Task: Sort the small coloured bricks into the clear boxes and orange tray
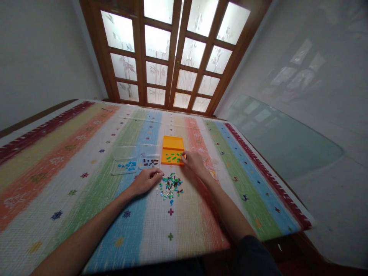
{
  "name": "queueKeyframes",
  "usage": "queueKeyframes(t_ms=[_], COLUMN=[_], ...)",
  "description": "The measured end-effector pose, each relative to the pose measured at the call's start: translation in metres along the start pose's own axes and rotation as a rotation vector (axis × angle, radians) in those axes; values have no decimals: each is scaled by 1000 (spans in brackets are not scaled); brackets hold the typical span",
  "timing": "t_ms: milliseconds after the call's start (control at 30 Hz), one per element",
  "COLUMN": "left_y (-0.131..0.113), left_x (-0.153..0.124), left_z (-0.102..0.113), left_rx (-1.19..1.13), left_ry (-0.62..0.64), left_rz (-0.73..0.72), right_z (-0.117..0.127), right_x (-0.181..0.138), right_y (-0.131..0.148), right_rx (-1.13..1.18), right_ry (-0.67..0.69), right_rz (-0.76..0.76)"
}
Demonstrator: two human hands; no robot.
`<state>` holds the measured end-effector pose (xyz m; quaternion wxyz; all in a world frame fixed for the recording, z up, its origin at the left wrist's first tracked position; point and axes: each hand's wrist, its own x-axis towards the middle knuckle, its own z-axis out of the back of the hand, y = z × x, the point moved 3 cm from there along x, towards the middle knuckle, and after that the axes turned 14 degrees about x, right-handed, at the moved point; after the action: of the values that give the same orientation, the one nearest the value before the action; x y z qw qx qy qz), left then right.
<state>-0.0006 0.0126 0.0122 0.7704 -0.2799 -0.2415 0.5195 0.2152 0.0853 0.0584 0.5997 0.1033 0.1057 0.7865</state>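
Note:
A pile of small mixed-colour bricks lies on the striped cloth in front of me. My left hand rests knuckles-up just left of the pile, fingers curled toward it; what they hold is hidden. My right hand reaches to the right edge of an orange tray that holds green pieces, fingertips pinched together there. Left of the orange tray stand a clear tray with dark red pieces and a clear tray with blue pieces.
The table carries a striped multicolour cloth. Its right edge drops to a grey floor with a glass sheet leaning nearby. A wooden door with frosted panes stands behind the table.

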Motion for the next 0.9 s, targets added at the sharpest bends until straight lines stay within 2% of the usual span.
queueKeyframes(t_ms=[200, 400, 533, 633, 767, 900], left_y=[-2, -2, 0, 1, -1, -2], left_x=[0, -1, -2, -3, -3, -2], left_z=[1, 2, 1, -2, -5, -7], left_rx=[20, 38, 73, 103, 162, 195], left_ry=[44, 65, 72, 73, 47, 67], left_rz=[-19, -36, -45, -43, -61, -97], right_z=[-3, -1, 1, -1, -9, -19], right_x=[10, 6, -8, -22, -37, -42], right_y=[4, -2, -5, -2, 3, 6], right_rx=[-53, -40, 15, 126, 286, 365], right_ry=[48, 57, 80, 132, 235, 300], right_rz=[-38, -6, 61, 166, 288, 343])
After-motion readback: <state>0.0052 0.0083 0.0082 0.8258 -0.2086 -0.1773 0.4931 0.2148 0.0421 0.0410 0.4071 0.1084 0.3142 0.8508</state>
